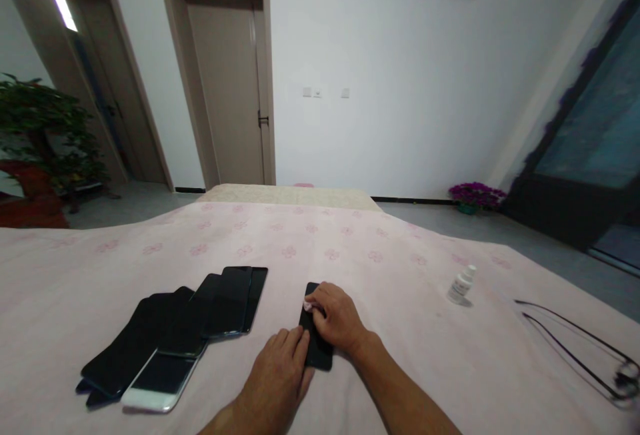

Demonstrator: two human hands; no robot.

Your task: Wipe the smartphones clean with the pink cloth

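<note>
A black smartphone point(317, 348) lies flat on the pink cloth between my hands. My left hand point(280, 363) grips its lower left edge, thumb and fingers against the side. Pinched in my right hand point(337, 315) is a small wad of pale pink cloth point(307, 305), pressed on the upper part of the screen. My right fingers cover part of the phone. To the left, several dark phones point(233, 301) lie overlapping in a fanned row. One phone with a white lower edge point(155, 398) sits at the near side of them.
A small white bottle point(461, 285) stands upright on the right of the flower-patterned pink cover point(360, 255). Black-framed glasses point(575, 355) lie at the far right. Beyond are a closed door point(227, 88), a white wall, a leafy plant point(40, 121) and purple flowers point(476, 195).
</note>
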